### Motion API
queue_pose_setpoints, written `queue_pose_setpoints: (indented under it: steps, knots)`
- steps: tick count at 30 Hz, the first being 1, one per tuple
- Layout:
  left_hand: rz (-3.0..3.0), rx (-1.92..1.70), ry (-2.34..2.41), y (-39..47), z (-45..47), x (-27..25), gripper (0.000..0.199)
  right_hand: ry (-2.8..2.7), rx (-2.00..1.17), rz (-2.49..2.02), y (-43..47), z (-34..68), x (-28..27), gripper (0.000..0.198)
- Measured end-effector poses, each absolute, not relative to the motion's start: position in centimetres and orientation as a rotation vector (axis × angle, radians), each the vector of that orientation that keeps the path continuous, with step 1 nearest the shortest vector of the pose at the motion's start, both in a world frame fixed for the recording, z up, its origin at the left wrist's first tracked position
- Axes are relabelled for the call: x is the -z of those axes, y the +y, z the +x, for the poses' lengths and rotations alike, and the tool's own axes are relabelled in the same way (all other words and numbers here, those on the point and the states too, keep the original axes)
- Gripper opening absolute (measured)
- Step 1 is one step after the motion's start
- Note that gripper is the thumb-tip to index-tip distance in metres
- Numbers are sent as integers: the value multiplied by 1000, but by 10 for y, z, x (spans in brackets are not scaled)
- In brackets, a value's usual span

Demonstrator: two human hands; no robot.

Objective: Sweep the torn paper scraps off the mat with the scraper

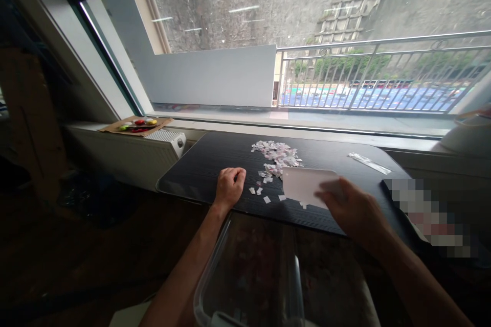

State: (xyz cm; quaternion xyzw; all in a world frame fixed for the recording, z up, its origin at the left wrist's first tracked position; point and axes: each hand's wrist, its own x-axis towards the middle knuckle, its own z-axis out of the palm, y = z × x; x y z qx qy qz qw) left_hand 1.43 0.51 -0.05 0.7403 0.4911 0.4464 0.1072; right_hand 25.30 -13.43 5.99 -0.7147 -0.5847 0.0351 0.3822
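My right hand (347,204) grips a flat, pale rectangular card (305,184) by its right end. The card is held over the dark table (207,158), its left edge beside a heap of small white paper pieces (278,154). Several loose pieces lie nearer the table's front edge. My left hand (230,184) rests on the table left of the heap, its fingers curled in; whether anything is inside them is hidden. Below the front edge stands a clear plastic bin (213,276), open at the top.
A clear plastic strip (369,162) lies at the table's right. On the left, a radiator (153,148) stands by the window, with a cardboard piece (111,126) holding colourful items on top. A blurred-out object (425,214) is at the right edge.
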Motion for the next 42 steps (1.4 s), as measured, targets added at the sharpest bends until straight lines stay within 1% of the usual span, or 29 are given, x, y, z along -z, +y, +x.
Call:
queue_pose_setpoints:
  steps: [2,6,8,12,16,21,24,28,35,42]
  knots:
    - [2174,-1316,1453,5,14,0,24,-1480,-126,-1761,-133,248,-59,21]
    - [2173,-1313,1462,4,14,0,25,-1606,-332,-1619,-129,245,-53,21]
    - [2178,-1309,1455,4,14,0,25,-1606,-269,-1674,-135,254,-52,19]
    - [2183,-1297,1450,3,14,-1,27,-1493,14,-1875,-158,282,-60,18]
    - [2186,-1294,1469,3,14,-2,25,-1461,116,-1842,-162,288,-58,19]
    - [2213,-1278,1456,4,14,-2,25,-1547,57,-1814,-146,270,-42,21]
    - [2207,-1292,1454,4,14,-2,25,-1533,-11,-1778,-143,265,-39,20]
    - [2188,-1315,1443,4,14,-1,24,-1452,-42,-1775,-142,266,-36,24]
    - [2113,-1356,1378,2,6,-4,16,-1496,-217,-1645,-143,259,-26,23]
    - [2384,-1276,1427,-5,-10,-12,17,-1544,-215,-1543,-107,245,-26,18]
